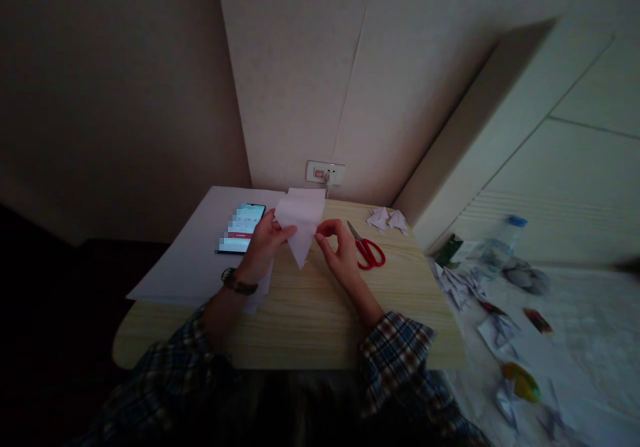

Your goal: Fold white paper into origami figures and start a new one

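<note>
A white sheet of paper (pixel 301 217), folded to a point at its lower end, is held above the wooden table. My left hand (pixel 261 247) grips its left side, with the thumb lying across the front. At the right edge, my right hand (pixel 339 250) pinches the paper between thumb and fingers. Just beyond that hand lies a pair of scissors (pixel 369 252) with red handles. To the left, a lit phone (pixel 242 228) rests on a stack of white paper (pixel 185 260).
Small folded paper pieces (pixel 387 219) sit at the table's (pixel 310 327) back right. A socket (pixel 325 172) with a plug is on the wall behind. Beside the table, a white surface bears a plastic bottle (pixel 503 243), several folded papers (pixel 455 287) and a yellow-green object (pixel 521 381).
</note>
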